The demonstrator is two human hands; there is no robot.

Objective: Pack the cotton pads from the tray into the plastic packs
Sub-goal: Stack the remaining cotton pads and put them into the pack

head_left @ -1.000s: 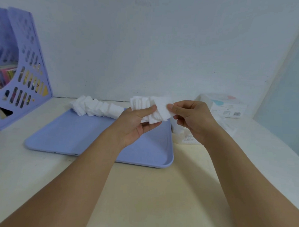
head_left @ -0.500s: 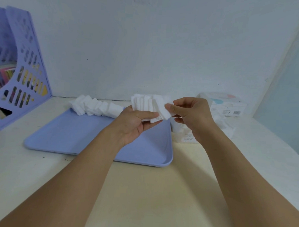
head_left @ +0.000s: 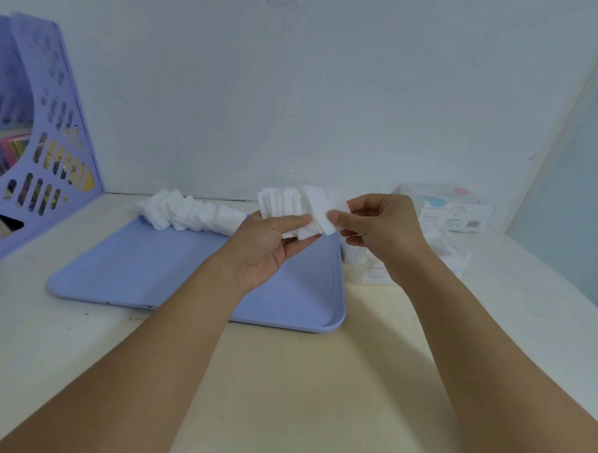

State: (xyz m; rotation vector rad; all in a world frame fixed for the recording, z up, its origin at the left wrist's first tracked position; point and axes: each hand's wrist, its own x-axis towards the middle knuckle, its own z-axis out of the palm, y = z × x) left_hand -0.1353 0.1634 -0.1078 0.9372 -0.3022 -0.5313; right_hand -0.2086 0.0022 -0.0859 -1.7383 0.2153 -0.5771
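While two hands (head_left: 266,245) (head_left: 383,230) grip pads (head_left: 291,207) — one tray (head_left: 145,271)

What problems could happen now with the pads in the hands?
1. The left hand holds a loose, fanned stack of pads; the right hand pinches only the end pad, so others may slip onto the tray.
2. The packs lie behind the right hand; the wrist could knock them.
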